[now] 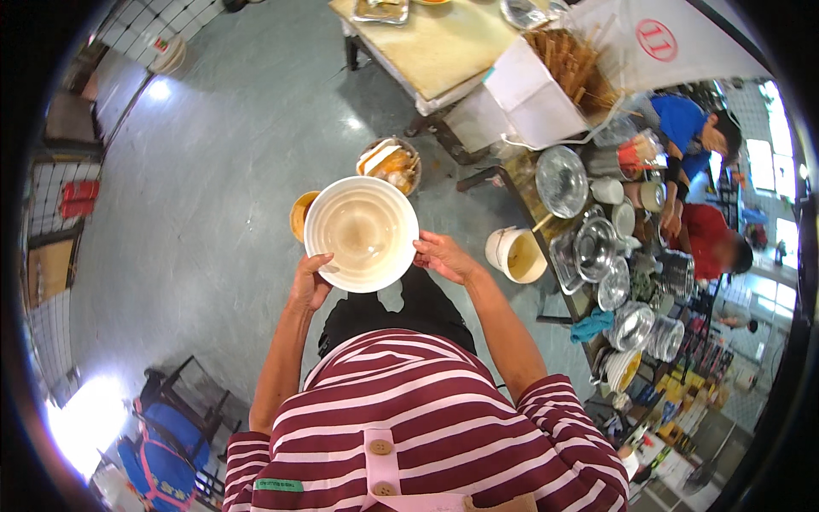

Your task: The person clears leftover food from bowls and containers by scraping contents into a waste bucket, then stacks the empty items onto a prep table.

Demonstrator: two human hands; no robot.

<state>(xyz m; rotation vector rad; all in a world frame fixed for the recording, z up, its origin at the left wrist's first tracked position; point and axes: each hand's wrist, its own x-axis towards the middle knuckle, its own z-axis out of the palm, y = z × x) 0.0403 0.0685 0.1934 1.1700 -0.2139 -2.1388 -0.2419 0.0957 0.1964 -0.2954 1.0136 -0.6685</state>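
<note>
A large white bowl is held level between my two hands, in front of my legs. Inside it the surface looks pale brown and glossy; whether liquid lies in it I cannot tell. My left hand grips the rim at the lower left, thumb over the edge. At the right side of the rim, my right hand holds on with its fingers. Beyond the bowl, a round container holds white and orange-brown material. An orange-yellow container is partly hidden behind the bowl's left side.
A white bucket stands to the right, beside a table crowded with metal bowls. Ahead is a cream-topped table and a box of wooden sticks. Two people are at the right. A chair with blue cloth stands at lower left.
</note>
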